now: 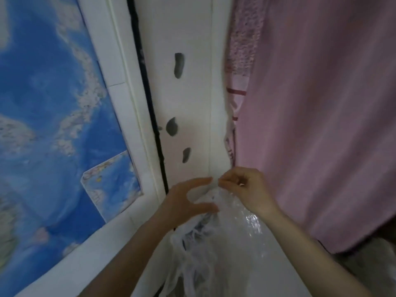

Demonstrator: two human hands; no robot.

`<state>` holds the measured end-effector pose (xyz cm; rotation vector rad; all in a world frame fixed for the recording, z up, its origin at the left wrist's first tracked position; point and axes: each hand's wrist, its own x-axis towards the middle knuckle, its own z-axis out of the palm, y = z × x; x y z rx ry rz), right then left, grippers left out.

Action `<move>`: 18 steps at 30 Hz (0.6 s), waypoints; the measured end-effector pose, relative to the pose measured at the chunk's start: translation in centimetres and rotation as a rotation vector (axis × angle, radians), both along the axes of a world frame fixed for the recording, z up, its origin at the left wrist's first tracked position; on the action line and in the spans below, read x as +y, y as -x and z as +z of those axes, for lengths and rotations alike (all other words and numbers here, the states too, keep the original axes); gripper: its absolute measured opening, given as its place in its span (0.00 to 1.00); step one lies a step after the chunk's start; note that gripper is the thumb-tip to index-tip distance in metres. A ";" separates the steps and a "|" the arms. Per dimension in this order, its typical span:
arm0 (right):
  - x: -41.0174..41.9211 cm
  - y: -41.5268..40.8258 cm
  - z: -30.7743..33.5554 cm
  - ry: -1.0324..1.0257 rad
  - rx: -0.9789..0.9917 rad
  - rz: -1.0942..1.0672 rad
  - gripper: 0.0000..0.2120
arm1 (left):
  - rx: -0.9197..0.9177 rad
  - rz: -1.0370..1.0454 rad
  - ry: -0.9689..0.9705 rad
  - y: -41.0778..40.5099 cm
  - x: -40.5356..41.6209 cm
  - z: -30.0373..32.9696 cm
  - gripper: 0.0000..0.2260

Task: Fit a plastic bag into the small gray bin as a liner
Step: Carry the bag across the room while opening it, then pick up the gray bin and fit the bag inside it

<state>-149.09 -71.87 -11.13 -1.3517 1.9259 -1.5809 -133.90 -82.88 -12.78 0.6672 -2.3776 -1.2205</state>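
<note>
We hold a thin clear plastic bag (216, 236) up in front of a white wall (192, 93), between a blue map (53, 103) and a pink curtain (321, 103). Our right hand (246, 187) pinches its top edge with closed fingertips; our left hand (188, 200) curls half open around the film. We judge the task barely begun: the bag looks unopened, and the gray bin is out of view.
</note>
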 end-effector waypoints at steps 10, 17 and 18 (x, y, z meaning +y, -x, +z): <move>-8.0 15.3 1.1 -0.098 -0.341 0.415 0.16 | 0.380 0.680 -0.207 9.5 -2.8 -0.6 0.12; -7.7 16.7 -3.1 -0.156 0.031 0.678 0.31 | 0.378 0.995 -0.229 8.9 -3.2 -0.8 0.10; -8.2 16.1 -3.4 -0.115 0.037 0.622 0.25 | 0.375 1.023 -0.228 8.6 -3.0 -0.6 0.10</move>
